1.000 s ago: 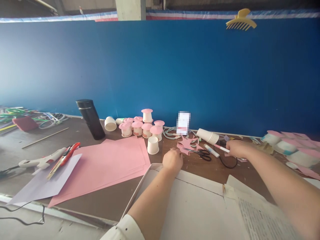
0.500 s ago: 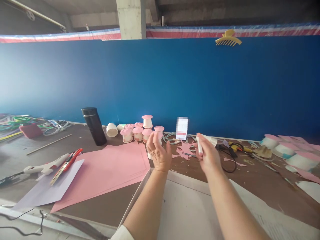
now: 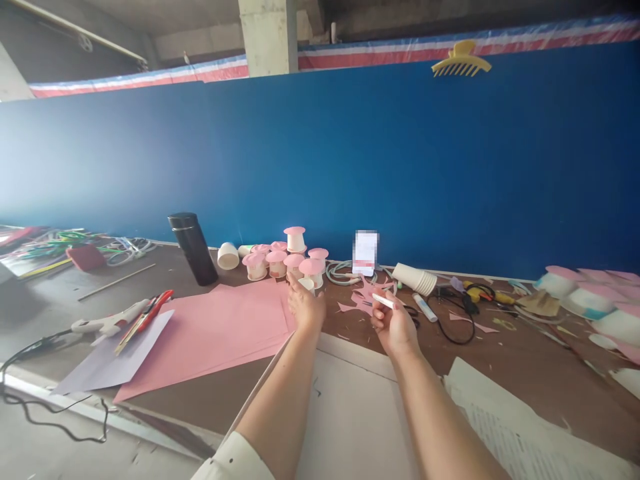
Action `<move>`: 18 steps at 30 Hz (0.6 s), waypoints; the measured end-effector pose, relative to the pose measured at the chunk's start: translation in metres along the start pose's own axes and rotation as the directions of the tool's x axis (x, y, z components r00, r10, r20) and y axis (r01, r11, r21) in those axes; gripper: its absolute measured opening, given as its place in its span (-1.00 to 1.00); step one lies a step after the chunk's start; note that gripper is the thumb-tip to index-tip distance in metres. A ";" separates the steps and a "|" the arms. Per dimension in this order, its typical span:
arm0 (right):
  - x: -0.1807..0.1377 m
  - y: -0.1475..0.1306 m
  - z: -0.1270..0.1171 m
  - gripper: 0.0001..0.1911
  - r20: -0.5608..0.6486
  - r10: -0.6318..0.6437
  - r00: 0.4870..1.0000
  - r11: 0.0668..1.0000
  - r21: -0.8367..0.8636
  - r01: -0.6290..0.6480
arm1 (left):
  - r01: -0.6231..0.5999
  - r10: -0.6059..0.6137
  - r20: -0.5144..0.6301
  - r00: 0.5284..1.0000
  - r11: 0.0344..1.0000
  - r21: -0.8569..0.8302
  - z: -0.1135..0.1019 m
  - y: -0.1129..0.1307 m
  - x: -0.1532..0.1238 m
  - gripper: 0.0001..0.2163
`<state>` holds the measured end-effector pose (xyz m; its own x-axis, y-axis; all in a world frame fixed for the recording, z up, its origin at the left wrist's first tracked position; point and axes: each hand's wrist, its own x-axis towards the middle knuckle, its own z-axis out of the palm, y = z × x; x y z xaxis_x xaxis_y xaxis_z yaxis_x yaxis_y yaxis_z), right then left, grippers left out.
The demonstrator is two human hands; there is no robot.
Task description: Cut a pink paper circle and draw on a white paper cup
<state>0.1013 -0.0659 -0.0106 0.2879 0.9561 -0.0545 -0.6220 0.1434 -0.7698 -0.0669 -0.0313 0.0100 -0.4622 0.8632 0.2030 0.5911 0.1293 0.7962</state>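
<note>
My right hand (image 3: 395, 323) is closed round a white marker pen (image 3: 383, 301), whose tip sticks out to the left above the fingers. My left hand (image 3: 304, 303) reaches to the small white paper cup (image 3: 307, 284) standing beside the pink paper sheets (image 3: 220, 327); its fingers are around or right against the cup, which is mostly hidden behind them. Both hands hover over the far edge of a white cardboard box lid (image 3: 350, 413). Just beyond them lie pink paper cut-outs (image 3: 367, 293) and black scissors (image 3: 407, 310).
A cluster of pink-topped paper cups (image 3: 285, 257) stands at the blue partition (image 3: 320, 160), with a black flask (image 3: 193, 248) to their left and a stack of paper cups (image 3: 415, 278) lying to the right. A glue gun (image 3: 107, 323) and red cutters (image 3: 145, 319) lie left. Cables and pink pieces lie right.
My right hand took the marker from the table at the right and brought it to the middle. My left hand lifted, opened, then dropped forward to the small white cup.
</note>
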 end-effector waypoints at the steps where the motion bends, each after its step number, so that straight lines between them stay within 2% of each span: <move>1: 0.000 0.000 -0.001 -0.68 -0.001 0.006 1.000 0.999 0.037 -0.006 | 0.027 -0.027 0.011 1.000 1.000 0.009 -0.003 0.001 0.000 -0.07; 5: 0.002 -0.002 -0.002 -0.77 -0.015 0.019 1.000 0.993 0.117 -0.017 | 0.094 -0.095 0.032 0.995 0.995 0.034 -0.006 0.000 0.002 -0.12; 7: 0.001 -0.004 -0.001 -0.74 -0.025 0.012 1.000 0.991 0.135 -0.008 | 0.011 -0.011 0.024 1.000 1.000 0.011 -0.003 -0.001 0.002 -0.16; 10: 0.000 -0.009 0.003 -0.67 -0.028 -0.022 0.999 0.990 0.138 0.026 | -0.192 0.194 0.022 0.981 0.978 -0.088 0.008 0.001 -0.004 -0.18; 14: -0.003 -0.015 0.007 -0.58 -0.044 -0.110 0.993 0.993 0.048 0.113 | -0.283 0.315 0.206 0.926 0.944 -0.168 0.026 0.010 -0.019 -0.13; 18: -0.006 -0.023 0.005 -0.57 -0.144 -0.146 0.979 0.989 -0.043 0.141 | -0.401 0.422 0.282 0.862 0.907 -0.130 0.039 0.013 -0.028 -0.15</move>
<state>0.1101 -0.0740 0.0106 0.4774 0.8781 -0.0322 -0.5433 0.2662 -0.7962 -0.0208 -0.0344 -0.0070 0.0378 0.9361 0.3497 0.6356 -0.2925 0.7144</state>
